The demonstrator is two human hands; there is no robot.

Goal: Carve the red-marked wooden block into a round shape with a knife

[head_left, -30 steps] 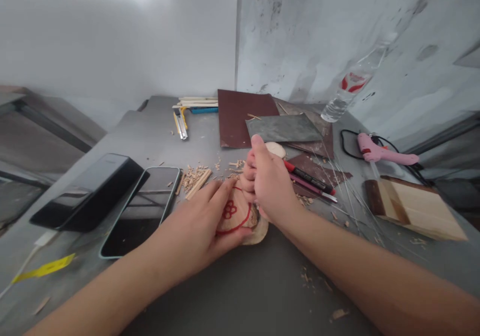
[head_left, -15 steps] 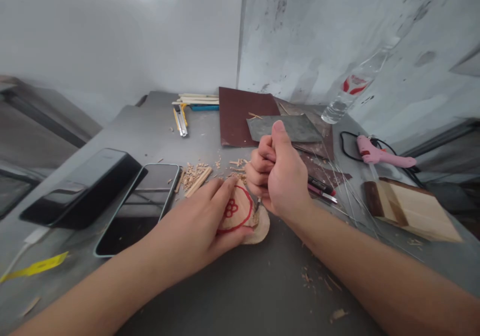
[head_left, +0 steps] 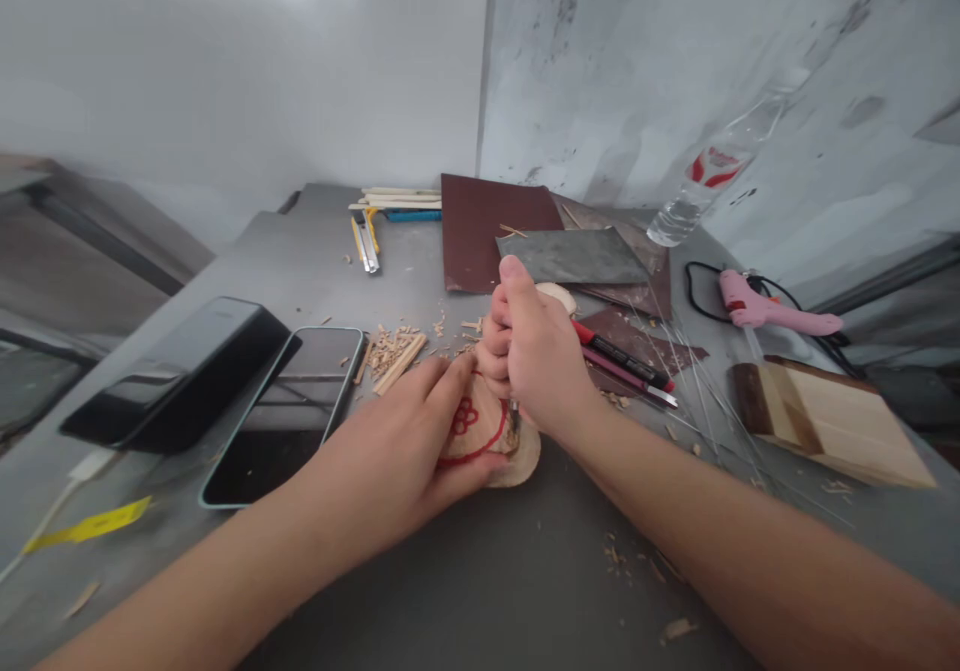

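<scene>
A round wooden slice (head_left: 487,436) with a red flower drawn inside a red circle lies on the grey table (head_left: 480,571). My left hand (head_left: 409,446) lies over its left side, fingers flat, pressing it down. My right hand (head_left: 532,356) is closed in a fist, thumb up, around a small carving tool (head_left: 513,413) whose tip meets the slice's right part. Most of the tool is hidden inside the fist.
Two phones (head_left: 289,411) (head_left: 180,371) lie at the left, wood shavings (head_left: 394,351) behind the slice. Sandpaper sheets (head_left: 487,226), red pens (head_left: 622,361), a utility knife (head_left: 365,241), a plastic bottle (head_left: 697,186), a pink glue gun (head_left: 772,311) and a wooden block (head_left: 832,416) sit behind and right.
My right fist rose and swung right half a second ago, then came back down and left onto the slice. My left hand has stayed on the slice.
</scene>
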